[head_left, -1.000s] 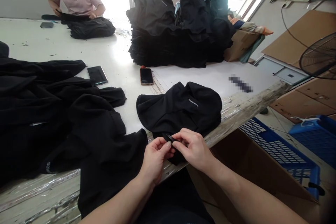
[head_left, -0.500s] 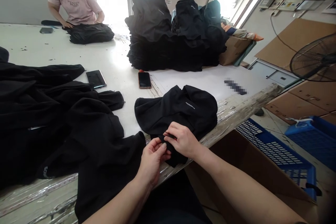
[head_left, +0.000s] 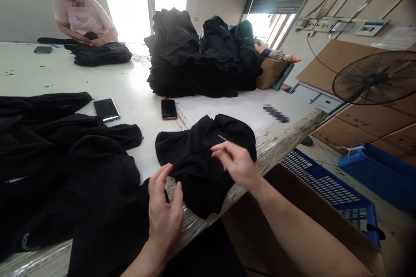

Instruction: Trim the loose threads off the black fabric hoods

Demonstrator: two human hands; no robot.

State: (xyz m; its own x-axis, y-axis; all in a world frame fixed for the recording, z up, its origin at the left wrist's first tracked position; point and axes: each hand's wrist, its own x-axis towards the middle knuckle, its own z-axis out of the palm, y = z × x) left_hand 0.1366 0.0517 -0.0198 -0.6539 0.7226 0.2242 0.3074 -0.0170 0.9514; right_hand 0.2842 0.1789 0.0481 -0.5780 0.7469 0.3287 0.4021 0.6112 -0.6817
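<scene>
A black garment (head_left: 201,156) with a small white logo lies on the table near its front edge. My left hand (head_left: 165,201) is raised at the garment's lower left, thumb and fingers apart, holding nothing. Over the garment's right part is my right hand (head_left: 235,162), its fingers bent and drawn together; whether anything small is between them is hidden. More black garments (head_left: 81,186) lie loosely heaped on the left, one hanging over the front edge.
Behind stands a tall pile of black garments (head_left: 201,65). Two phones, one dark (head_left: 169,109) and one silver-edged (head_left: 106,110), lie mid-table. A person (head_left: 84,19) handles black cloth at the back left. Blue crates (head_left: 331,186) and a fan (head_left: 373,78) are at the right.
My hands have come off the garment's lower edge and moved apart; the left has opened. The view has shifted, so the scene sits further left. The person at the back has lifted some dark cloth.
</scene>
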